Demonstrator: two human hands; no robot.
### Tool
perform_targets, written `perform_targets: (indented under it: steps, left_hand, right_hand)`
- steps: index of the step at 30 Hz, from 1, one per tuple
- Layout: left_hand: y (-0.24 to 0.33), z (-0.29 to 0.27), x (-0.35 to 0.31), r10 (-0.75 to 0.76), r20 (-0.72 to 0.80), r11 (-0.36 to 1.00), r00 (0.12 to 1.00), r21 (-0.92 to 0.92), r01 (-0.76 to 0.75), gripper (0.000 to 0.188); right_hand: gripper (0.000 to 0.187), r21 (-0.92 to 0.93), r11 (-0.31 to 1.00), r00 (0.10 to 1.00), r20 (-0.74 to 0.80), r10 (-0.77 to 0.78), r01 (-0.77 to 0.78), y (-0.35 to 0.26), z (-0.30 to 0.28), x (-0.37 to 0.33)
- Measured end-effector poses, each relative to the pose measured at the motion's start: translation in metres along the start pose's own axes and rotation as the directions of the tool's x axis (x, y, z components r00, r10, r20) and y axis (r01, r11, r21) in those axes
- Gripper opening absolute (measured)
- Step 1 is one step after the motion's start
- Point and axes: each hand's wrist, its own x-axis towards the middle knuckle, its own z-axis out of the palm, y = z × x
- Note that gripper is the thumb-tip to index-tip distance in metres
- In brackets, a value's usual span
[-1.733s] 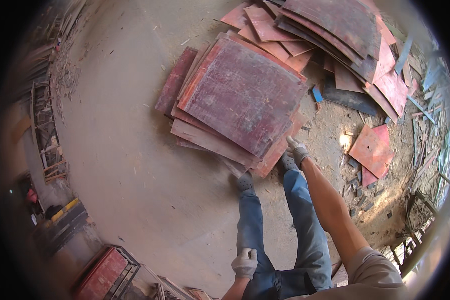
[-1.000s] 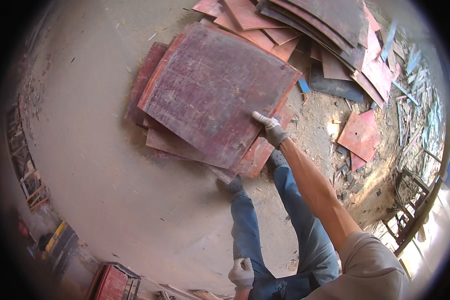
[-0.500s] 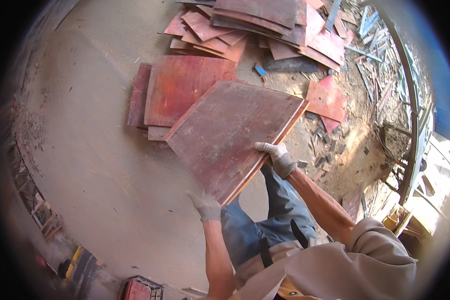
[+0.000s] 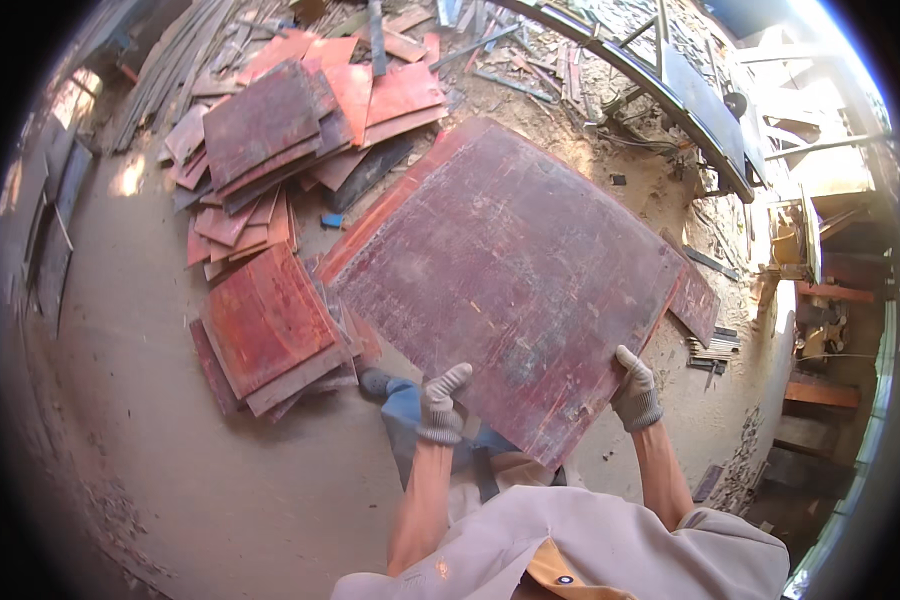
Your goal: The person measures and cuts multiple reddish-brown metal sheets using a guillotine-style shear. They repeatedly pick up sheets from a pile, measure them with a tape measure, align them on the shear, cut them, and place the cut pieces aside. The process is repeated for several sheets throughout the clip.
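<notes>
A large, scuffed, dark red plywood board [image 4: 530, 290] spans the space in front of my body, held up off the ground. My left hand [image 4: 442, 402], in a pale knitted glove with a grey cuff, is closed on its near left edge, thumb on top. On the near right edge my right hand [image 4: 636, 390], gloved alike, grips it too. The fingers of both hands are hidden under the board. A strip of brighter red sheet [image 4: 398, 205] shows along the far left edge; whether it belongs to the held load I cannot tell.
Left of my legs lies a small stack of red boards [image 4: 270, 325]. Beyond it is a larger, untidy pile of boards [image 4: 260, 125]. A blue scrap [image 4: 332, 221] lies nearby. A long metal frame [image 4: 660, 95] crosses the far right, with wood scraps behind it.
My body and view have turned to the right, and the board has swung round with me. Both piles now appear farther left. My left hand now holds the near left edge, thumb on top.
</notes>
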Motion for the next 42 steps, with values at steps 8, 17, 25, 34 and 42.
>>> perform_targets:
  steps: [8,17,25,34,42]
  left_hand:
    - [-0.169,0.269,-0.011,0.190,0.587,0.909,0.787,0.198,-0.367,0.068]
    - [-0.158,0.535,0.110,0.128,0.627,0.864,0.768,0.310,-0.397,0.092]
    - [-0.206,0.690,0.358,-0.104,0.452,0.657,0.886,0.700,-0.280,0.041]
    - [-0.264,0.932,0.525,-0.127,0.547,0.410,0.828,0.789,-0.458,0.044]
    - [-0.343,1.078,0.704,-0.012,0.524,0.526,0.852,0.728,-0.440,0.042]
  right_hand:
    - [0.058,0.193,0.946,0.908,-0.381,-0.174,0.262,-0.187,-0.181,0.090]
    - [0.071,-0.439,0.864,0.617,-0.617,-0.489,0.246,-0.368,-0.424,0.181]
    - [0.078,-0.569,0.812,0.479,-0.682,-0.553,0.128,-0.493,-0.494,0.331]
    - [0.065,-0.426,0.899,0.600,-0.695,-0.395,0.098,-0.725,-0.513,0.516]
    - [0.069,-0.280,0.934,0.680,-0.642,-0.354,0.223,-0.934,-0.584,0.776]
